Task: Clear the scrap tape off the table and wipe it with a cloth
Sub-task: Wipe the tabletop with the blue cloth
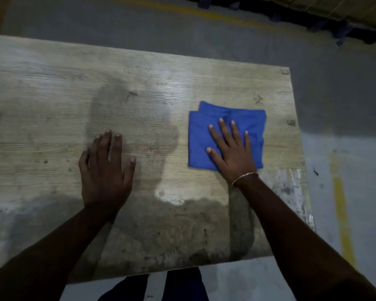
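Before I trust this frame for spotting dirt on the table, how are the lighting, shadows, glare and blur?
Head view: dim overall; a bright glare patch on the table beyond the hands; dark shadows of the person's head and arms across the centre and near edge, masking stains; soft blur throughout, worst at the far floor; wide-angle bending of the table edges. The blue cloth under the right hand stays clear.

A worn wood-grain table [52,94] fills most of the frame, stained and scuffed, with whitish patches along its near and right edges. A folded blue cloth [201,135] lies flat at centre right. Both hands rest palm-down: left hand [105,170] on bare wood, right hand [232,153] atop the cloth.
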Motion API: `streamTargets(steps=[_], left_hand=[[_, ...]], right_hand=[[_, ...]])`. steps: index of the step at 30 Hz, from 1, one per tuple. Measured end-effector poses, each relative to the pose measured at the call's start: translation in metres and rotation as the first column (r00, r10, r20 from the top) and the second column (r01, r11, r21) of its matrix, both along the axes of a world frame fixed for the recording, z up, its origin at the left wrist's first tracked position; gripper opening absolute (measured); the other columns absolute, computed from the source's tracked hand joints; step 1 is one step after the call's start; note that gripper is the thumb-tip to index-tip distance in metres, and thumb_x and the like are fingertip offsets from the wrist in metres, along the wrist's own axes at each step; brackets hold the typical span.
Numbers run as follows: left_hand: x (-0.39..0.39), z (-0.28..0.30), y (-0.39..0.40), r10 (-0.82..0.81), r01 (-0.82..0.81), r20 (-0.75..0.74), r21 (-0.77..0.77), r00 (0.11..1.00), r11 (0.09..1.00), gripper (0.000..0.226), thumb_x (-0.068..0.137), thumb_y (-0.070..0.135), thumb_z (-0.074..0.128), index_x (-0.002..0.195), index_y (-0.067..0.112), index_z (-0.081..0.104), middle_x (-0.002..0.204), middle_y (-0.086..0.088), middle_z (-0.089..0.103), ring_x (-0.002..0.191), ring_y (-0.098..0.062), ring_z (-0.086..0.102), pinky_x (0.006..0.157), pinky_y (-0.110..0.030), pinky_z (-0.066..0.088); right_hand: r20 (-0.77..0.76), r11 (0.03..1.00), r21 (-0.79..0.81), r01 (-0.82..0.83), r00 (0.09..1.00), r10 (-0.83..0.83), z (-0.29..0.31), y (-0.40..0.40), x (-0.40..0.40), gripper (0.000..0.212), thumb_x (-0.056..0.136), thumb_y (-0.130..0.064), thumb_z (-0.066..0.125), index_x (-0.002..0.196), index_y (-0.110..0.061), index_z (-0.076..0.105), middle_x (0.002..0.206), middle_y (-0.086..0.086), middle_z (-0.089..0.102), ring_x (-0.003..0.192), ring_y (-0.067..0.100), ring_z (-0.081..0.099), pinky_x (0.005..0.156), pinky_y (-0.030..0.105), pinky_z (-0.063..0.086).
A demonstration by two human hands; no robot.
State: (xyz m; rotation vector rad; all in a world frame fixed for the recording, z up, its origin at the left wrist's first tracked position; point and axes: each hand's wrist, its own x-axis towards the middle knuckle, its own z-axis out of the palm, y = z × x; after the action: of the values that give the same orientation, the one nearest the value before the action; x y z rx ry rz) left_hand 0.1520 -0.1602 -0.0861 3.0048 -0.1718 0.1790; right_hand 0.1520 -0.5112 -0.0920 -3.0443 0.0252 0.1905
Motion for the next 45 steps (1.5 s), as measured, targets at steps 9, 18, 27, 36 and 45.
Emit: streamTargets(steps=[9,18,27,36,45], left_hand=[[0.002,0.003,-0.004,-0.034,0.035,0.111,-0.013,0.993,0.999,0.059,0.109,0.036,0.047,0.16,0.006,0.04,0.166,-0.018,0.037,0.153,-0.036,0.039,0.121,-0.055,0.032],[0.009,0.007,-0.005,0.006,-0.006,-0.007,-0.072,1.0,0.997,0.061,0.105,0.039,0.044,0.158,0.008,0.045,0.166,-0.015,0.038,0.156,-0.034,0.034,0.121,-0.056,0.03],[0.012,0.008,-0.005,0.037,-0.044,-0.103,-0.07,0.994,0.997,0.063,0.101,0.041,0.045,0.157,0.011,0.047,0.167,-0.011,0.037,0.156,-0.032,0.034,0.12,-0.056,0.031],[0.012,0.003,0.0,0.039,-0.045,-0.132,-0.044,0.991,0.998,0.062,0.101,0.039,0.046,0.158,0.013,0.046,0.168,-0.011,0.037,0.157,-0.031,0.032,0.121,-0.055,0.031],[0.008,0.002,0.003,0.027,-0.036,-0.171,-0.048,0.985,0.998,0.07,0.104,0.05,0.041,0.163,0.013,0.036,0.171,-0.009,0.031,0.158,-0.031,0.03,0.125,-0.054,0.025]], right_hand=[[-0.014,0.995,0.044,-0.094,0.995,0.094,0.006,-0.044,0.097,0.066,0.102,-0.068,0.026,0.163,-0.046,0.012,0.174,-0.015,0.003,0.162,0.02,0.0,0.126,0.062,0.009],[-0.004,0.951,0.03,-0.307,0.952,0.307,0.01,-0.068,0.188,0.065,0.103,-0.066,0.028,0.163,-0.046,0.017,0.174,-0.014,0.008,0.162,0.017,0.004,0.126,0.06,0.01],[0.094,0.998,0.048,0.032,0.995,-0.037,-0.006,0.082,0.202,0.07,0.1,-0.063,0.019,0.164,-0.034,0.024,0.174,0.001,0.015,0.161,0.033,0.011,0.123,0.067,0.007],[0.118,0.992,0.116,-0.047,0.992,0.033,-0.007,0.055,0.154,0.065,0.099,-0.067,0.034,0.16,-0.043,0.032,0.172,-0.01,0.02,0.161,0.022,0.014,0.125,0.059,0.012],[0.075,0.992,0.069,-0.103,0.992,0.098,-0.006,0.149,0.165,0.067,0.102,-0.062,0.026,0.164,-0.037,0.023,0.174,-0.005,0.014,0.161,0.028,0.01,0.124,0.063,0.011]])
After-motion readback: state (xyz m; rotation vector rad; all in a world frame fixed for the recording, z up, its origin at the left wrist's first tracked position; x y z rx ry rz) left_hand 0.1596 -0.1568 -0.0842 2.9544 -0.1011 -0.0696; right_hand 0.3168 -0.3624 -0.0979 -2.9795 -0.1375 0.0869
